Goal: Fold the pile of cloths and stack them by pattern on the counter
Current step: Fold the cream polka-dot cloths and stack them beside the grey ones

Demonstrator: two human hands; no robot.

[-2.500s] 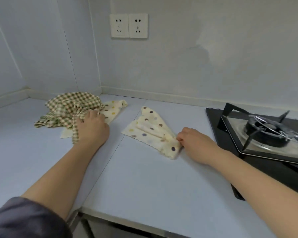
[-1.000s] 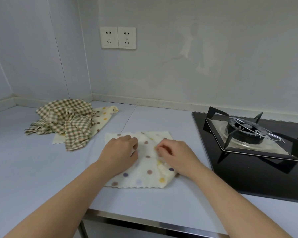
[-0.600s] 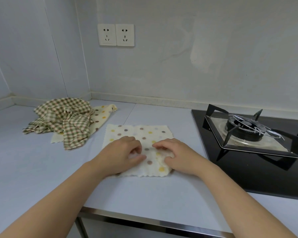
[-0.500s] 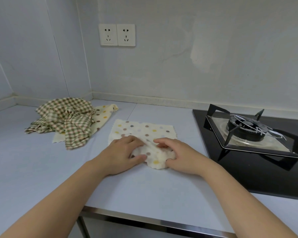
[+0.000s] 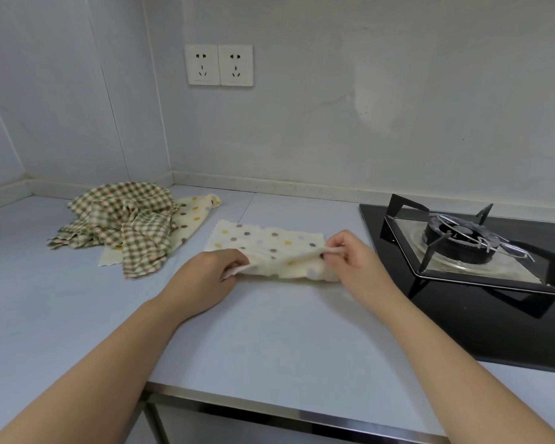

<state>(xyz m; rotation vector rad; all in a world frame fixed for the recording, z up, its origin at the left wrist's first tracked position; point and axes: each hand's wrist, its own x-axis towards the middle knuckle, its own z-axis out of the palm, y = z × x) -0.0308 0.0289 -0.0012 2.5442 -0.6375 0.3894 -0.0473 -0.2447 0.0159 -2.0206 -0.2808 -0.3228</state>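
Bare counter [image 5: 269,341] runs along the front edge. At the right edge, the gas hob [image 5: 481,315] with its raised pan support [image 5: 401,232] blocks low passes. Crumpled checked cloths [image 5: 122,219] occupy the back left corner; a narrow bare strip separates them from the dotted cloth [image 5: 269,241]

Legible text: none. I read no word, number, brand or sign on anything in view (the two wall sockets [image 5: 218,65] show only pin slots, the dotted cloth [image 5: 269,241] I pinch shows only coloured spots, the checked cloth [image 5: 122,219] only its check, and I can make out no marking on the gas hob [image 5: 462,315]).
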